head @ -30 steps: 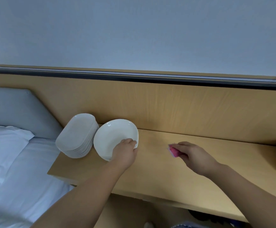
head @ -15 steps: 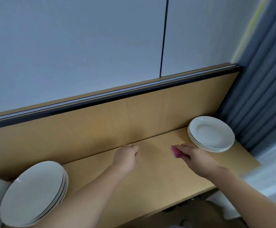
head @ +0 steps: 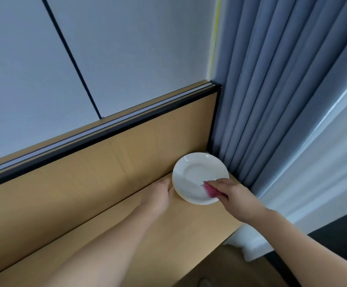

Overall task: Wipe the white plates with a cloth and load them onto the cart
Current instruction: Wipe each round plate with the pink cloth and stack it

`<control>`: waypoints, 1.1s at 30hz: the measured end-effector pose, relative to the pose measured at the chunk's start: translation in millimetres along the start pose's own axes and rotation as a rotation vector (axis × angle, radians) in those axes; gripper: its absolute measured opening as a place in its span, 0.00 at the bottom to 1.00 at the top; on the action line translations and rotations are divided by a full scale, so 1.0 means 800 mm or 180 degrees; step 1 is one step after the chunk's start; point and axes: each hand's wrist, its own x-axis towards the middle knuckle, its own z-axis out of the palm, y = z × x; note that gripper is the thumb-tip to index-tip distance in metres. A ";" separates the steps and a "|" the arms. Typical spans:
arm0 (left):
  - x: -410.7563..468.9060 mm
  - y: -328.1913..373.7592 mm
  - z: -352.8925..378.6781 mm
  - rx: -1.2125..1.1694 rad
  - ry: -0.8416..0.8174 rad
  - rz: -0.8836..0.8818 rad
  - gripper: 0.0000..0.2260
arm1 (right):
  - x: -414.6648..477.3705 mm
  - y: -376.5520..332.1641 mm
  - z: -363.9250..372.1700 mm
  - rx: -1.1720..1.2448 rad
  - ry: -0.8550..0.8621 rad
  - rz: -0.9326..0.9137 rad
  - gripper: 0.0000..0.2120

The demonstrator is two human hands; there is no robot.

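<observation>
Right hand (head: 233, 192), clenched on a pink cloth (head: 210, 190), has moved from bare table (head: 168, 235) onto the near rim of the plates (head: 199, 177) stacked in the corner by the curtain (head: 271, 100), so wiping can start. Left hand (head: 158, 195), loosely open and holding nothing, now touches the stack's left edge.

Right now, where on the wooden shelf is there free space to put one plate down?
The shelf is bare between the plate stack and its front edge, under the left forearm. The right end is crowded: the stack sits against the back panel and curtain, the left hand and right hand with cloth beside it.
</observation>
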 end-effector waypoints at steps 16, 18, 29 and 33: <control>0.096 0.044 0.060 -0.0626 -0.0287 -0.1369 0.17 | 0.030 0.087 -0.018 0.0164 -0.0062 0.0013 0.20; 0.100 0.045 0.061 -0.0526 -0.0324 -0.1388 0.17 | 0.032 0.090 -0.018 0.0169 -0.0080 0.0035 0.20; 0.098 0.053 0.053 -0.0373 -0.0239 -0.1509 0.13 | 0.042 0.086 -0.010 0.0211 -0.0136 -0.0071 0.20; 0.106 0.054 0.049 -0.0499 -0.0338 -0.1689 0.15 | 0.043 0.085 -0.010 0.0224 -0.0122 -0.0090 0.20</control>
